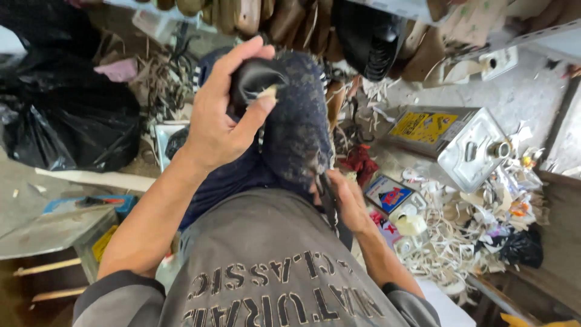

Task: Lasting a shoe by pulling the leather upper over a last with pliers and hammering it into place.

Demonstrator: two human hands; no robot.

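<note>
Fingers of the left hand [221, 118] pinch a black leather piece [257, 82] against the raised knee [296, 121] for support; the right hand [345, 203], nearer, grips a dark strap [330, 206].

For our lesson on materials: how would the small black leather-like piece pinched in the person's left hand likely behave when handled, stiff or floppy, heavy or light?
The small black leather-like piece is probably floppy: it folds and creases under the left hand. It seems light, since the thumb and fingers alone hold it up. Its glossy surface may be a little slippery.
</note>
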